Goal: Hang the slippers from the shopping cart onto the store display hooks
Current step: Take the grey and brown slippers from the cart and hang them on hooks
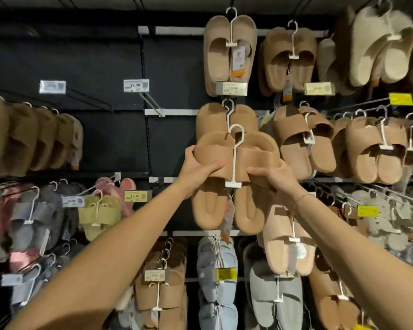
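in front of the display wall, both hands, left hand [202, 169] and right hand [275, 177], grip the tan slippers [234, 177] by their straps. the white hanger [235, 148] may miss the hook, likely dropping the pair.

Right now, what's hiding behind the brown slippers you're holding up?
Behind the held slippers, another tan pair hangs on its white hanger. Its lower half and its display hook are covered.

A pair of tan, thick-soled foam slide slippers [236, 160], clipped together on a white plastic hanger [234, 154], hung toes-up between the fingers, thumbs pressed on the wide straps; the hanger's hook rose above the fingertips, heels drooping below them.
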`<move>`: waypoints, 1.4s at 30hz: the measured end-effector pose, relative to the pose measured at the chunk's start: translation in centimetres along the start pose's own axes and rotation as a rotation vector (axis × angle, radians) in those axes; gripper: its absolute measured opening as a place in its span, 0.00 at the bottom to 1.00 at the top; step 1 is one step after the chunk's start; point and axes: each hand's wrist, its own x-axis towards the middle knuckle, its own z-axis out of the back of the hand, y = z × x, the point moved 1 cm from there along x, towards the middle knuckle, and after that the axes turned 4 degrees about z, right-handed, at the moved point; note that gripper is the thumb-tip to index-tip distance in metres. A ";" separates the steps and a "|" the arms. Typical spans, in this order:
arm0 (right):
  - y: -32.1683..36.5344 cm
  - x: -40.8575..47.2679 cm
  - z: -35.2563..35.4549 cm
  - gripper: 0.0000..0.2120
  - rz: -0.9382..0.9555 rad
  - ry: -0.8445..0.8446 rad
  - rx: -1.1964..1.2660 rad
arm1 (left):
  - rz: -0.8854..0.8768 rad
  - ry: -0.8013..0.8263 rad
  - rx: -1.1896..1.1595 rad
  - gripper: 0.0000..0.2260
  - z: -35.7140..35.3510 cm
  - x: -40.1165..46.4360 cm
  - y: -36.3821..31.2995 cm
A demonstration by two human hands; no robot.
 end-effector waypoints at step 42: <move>4.1 16.7 -29.6 0.28 0.127 0.278 0.081 | -0.098 -0.274 0.072 0.37 27.0 16.0 0.8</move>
